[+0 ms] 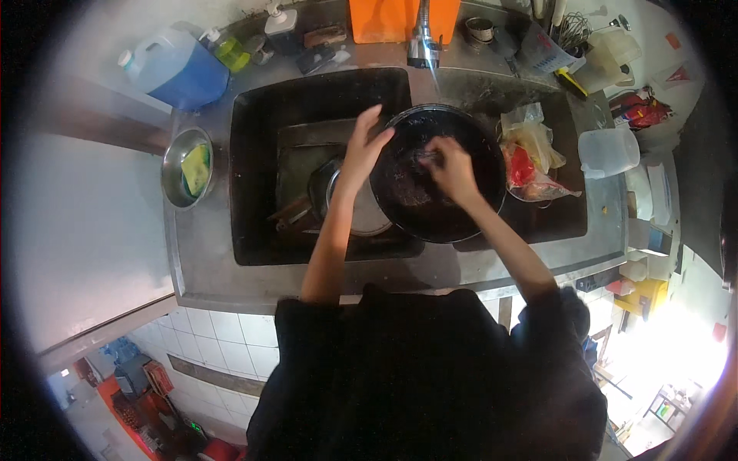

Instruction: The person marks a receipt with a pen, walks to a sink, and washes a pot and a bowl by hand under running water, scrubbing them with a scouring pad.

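Note:
A round black pan (441, 216) lies across the divider of a two-bowl sink. My right hand (452, 167) is inside it, fingers bunched over a small, blurred, greyish thing that looks like a wire scourer (425, 158). At the pan's left rim is my left hand (363, 152), thumb and fingers apart; whether the thumb touches the rim is unclear. Above the pan, a thin stream of water runs from the metal faucet (424, 55). Partly covered by my left forearm, a round metal-rimmed vessel (369, 216) sits in the left sink bowl (259, 242).
Plastic bags (533, 152) sit in the right sink bowl (562, 225). A steel bowl (170, 173) holds a yellow-green sponge (196, 167). Behind stand a jug of blue liquid (184, 72), pump bottles (282, 23) and a utensil container (548, 49). A translucent plastic jug (608, 152) is at right.

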### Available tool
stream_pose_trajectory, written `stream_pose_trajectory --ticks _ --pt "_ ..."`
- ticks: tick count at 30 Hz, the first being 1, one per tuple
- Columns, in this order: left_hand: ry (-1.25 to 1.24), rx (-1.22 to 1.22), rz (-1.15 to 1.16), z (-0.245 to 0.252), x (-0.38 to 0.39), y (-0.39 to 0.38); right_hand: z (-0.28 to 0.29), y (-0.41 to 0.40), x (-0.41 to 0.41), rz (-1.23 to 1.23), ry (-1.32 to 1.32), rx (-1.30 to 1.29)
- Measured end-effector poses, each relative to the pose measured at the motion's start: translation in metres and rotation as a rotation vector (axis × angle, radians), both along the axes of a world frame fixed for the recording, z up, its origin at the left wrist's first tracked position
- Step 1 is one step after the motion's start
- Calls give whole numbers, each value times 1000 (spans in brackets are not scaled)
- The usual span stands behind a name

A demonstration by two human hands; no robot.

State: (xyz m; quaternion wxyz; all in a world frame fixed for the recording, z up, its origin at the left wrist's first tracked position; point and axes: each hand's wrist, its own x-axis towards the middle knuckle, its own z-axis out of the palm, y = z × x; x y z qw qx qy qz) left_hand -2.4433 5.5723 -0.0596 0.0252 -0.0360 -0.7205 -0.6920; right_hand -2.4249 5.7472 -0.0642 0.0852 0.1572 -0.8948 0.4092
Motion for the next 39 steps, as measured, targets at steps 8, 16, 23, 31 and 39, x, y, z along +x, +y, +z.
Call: stream_pose_trajectory --ticks 8,16,23,31,39 --pt "-116 -238 -234 -24 -39 18 -70 -53 -25 -200 -199 -195" --pt "-50 -256 -226 -25 -27 25 -99 -53 -27 -690 -500 -818" --pt "-162 -166 -230 -13 -24 26 -93 -45 -33 -572 -57 -289" --pt "-63 -174 -194 -22 -22 21 -81 -50 -5 58 -131 -299" --pt "-71 -235 -120 -23 -17 22 -96 -48 -11 -224 -269 -349"
